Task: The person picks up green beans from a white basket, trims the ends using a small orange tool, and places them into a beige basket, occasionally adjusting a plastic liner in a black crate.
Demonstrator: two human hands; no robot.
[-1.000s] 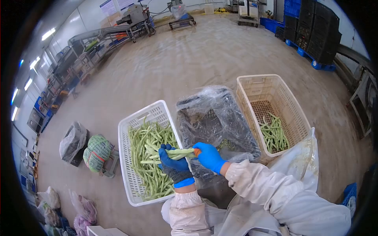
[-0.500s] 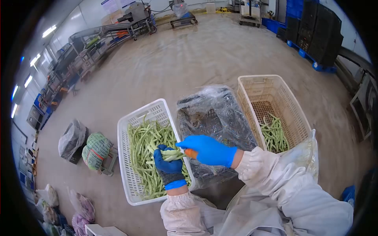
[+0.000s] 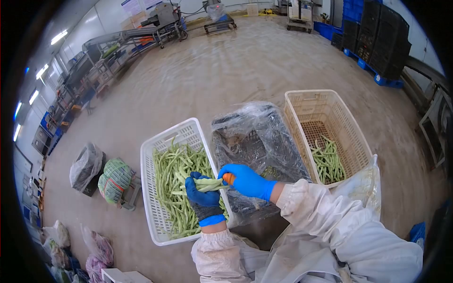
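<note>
My left hand [image 3: 203, 195], in a dark blue glove, is closed round a small bunch of green beans [image 3: 207, 184] above the white crate [image 3: 147, 203], which holds many loose beans [image 3: 177, 162]. My right hand [image 3: 247, 181], in a bright blue glove, grips a tool with an orange handle [image 3: 229, 178] at the right ends of the bunch; its blade cannot be made out. To the right of the white crate is a dark crate lined with clear plastic [image 3: 278, 141]. Beyond it, a beige crate [image 3: 351, 129] holds a smaller pile of beans [image 3: 329, 160].
A green wrapped bundle [image 3: 115, 181] on a small stand and a bag-lined dark bin [image 3: 88, 170] are on the floor at the left. Plastic bags [image 3: 98, 247] lie at the lower left. Stacked dark crates [image 3: 384, 40] stand at the upper right, conveyor machinery [image 3: 137, 35] at the upper left.
My right hand has moved slightly right and down, turning the orange-handled tool so that less of it shows. My left hand has stayed almost in place with the beans.
</note>
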